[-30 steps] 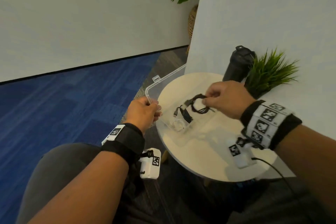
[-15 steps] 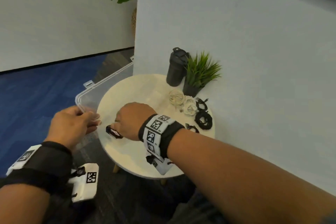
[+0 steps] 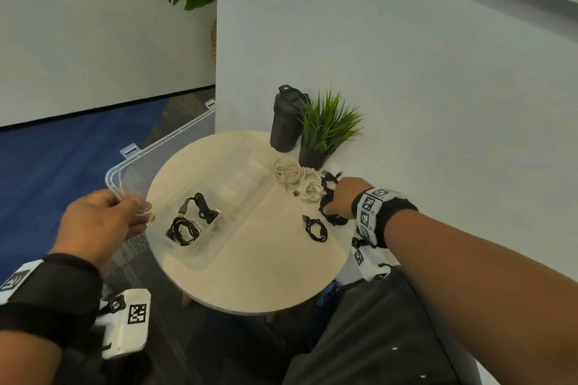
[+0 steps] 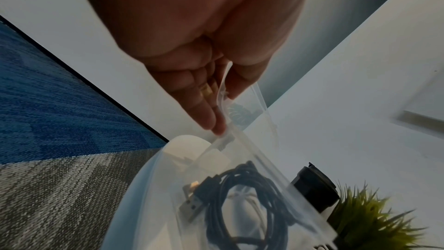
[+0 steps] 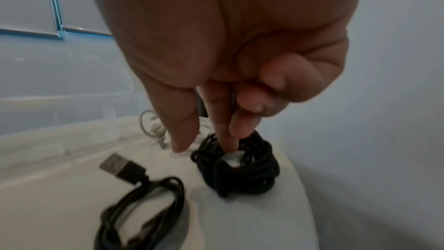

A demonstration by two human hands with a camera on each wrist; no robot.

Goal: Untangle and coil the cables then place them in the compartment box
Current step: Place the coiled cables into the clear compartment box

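The left hand [image 3: 100,222] pinches the lid [image 3: 162,150] to keep the box [image 3: 250,197] open, while the right hand [image 3: 342,197] dips two fingers into a black coil [image 5: 240,166] on the table [image 3: 266,275] to lift it.

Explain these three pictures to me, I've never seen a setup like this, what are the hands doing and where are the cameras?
No machine here: a person wears one camera on the head and one on each wrist. The head view looks down at a round table. The left hand pinches the raised lid of a clear compartment box, which already holds two coiled black cables. The left wrist view shows that pinch close up. The right hand reaches a thick black coil near the table's edge; the right wrist view shows its fingers dipping into the coil, not clearly gripping. Two white coils and a small black cable lie loose.
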